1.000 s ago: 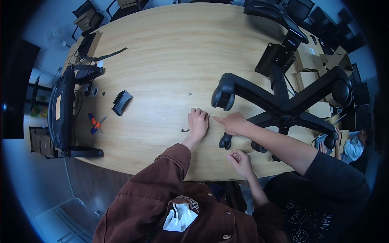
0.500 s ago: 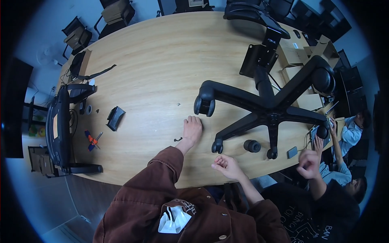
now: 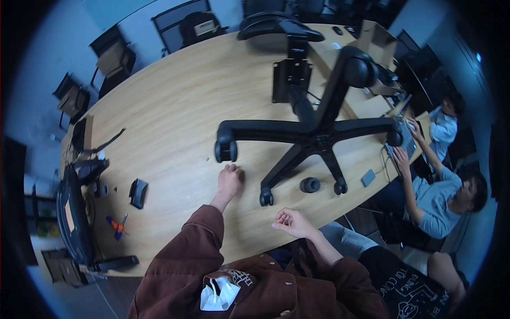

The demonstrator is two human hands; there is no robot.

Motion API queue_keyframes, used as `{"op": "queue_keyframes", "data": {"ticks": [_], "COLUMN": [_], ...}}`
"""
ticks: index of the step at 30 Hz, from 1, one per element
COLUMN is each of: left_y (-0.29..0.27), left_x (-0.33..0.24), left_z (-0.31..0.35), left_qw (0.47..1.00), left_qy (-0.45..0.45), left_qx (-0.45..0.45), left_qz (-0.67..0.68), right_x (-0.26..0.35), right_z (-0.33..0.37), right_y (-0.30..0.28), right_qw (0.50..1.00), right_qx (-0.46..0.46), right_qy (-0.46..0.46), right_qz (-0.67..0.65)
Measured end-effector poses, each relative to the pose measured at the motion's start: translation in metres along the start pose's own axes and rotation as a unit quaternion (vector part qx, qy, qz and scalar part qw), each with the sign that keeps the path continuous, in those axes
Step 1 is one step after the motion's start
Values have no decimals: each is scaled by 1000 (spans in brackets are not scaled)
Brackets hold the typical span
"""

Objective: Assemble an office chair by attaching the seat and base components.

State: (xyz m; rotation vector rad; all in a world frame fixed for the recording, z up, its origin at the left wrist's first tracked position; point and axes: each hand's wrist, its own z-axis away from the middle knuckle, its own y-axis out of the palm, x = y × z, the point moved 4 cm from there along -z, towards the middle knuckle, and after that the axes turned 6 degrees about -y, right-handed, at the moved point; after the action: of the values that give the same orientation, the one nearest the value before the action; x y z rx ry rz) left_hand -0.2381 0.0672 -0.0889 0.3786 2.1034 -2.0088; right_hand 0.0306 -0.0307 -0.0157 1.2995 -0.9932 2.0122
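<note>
An upturned black office-chair base (image 3: 313,133) with its star legs and casters lies on the oval wooden table (image 3: 175,111). My left hand (image 3: 229,179) rests on the table as a closed fist, between the caster (image 3: 226,151) on the near left leg and the caster (image 3: 265,198) on the front leg. I cannot see anything in it. Over the table's near edge hovers my right hand (image 3: 291,222), fingers loosely curled and nothing visible in them. A loose black wheel (image 3: 309,185) lies just beyond it, under the base.
A black chair part (image 3: 74,223) lies along the table's left end, with a small black piece (image 3: 138,192) and an orange-and-blue tool (image 3: 117,224) nearby. A seated person (image 3: 435,196) works at the right edge beside a small grey box (image 3: 368,177). Chairs stand behind the table.
My left hand went from flat on the table to a fist. The other person's hand that reached in beside it has pulled back. My right hand has lifted a little near the edge.
</note>
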Motion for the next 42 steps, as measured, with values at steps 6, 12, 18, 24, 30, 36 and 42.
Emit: {"op": "queue_keyframes", "data": {"ticks": [6, 12, 18, 24, 30, 36, 42], "left_y": [9, 8, 15, 25, 26, 20, -107], "left_x": [-5, -7, -11, -15, -19, -36, -108], "left_z": [-8, -16, -14, -6, -8, 0, 14], "left_qw": [988, 987, 993, 989, 981, 979, 907], "left_qy": [36, 17, -50, -140, -180, -172, -273], "left_qx": [67, 137, 111, 30, 73, 95, -298], "left_qz": [-131, -79, 0, 45, 1, -60, 123], "right_x": [-2, -5, -18, -16, 13, 55, 128], "right_z": [8, -8, -20, -18, -26, -44, -37], "right_y": [-18, -49, -103, -152, -181, -217, -287], "right_qw": [1000, 998, 993, 966, 941, 937, 930], "right_qx": [1, 50, 91, 173, 264, 277, 291], "right_qy": [-11, -35, -52, -57, -77, -155, -214], "right_qz": [0, -14, -53, -183, -197, -150, -64]}}
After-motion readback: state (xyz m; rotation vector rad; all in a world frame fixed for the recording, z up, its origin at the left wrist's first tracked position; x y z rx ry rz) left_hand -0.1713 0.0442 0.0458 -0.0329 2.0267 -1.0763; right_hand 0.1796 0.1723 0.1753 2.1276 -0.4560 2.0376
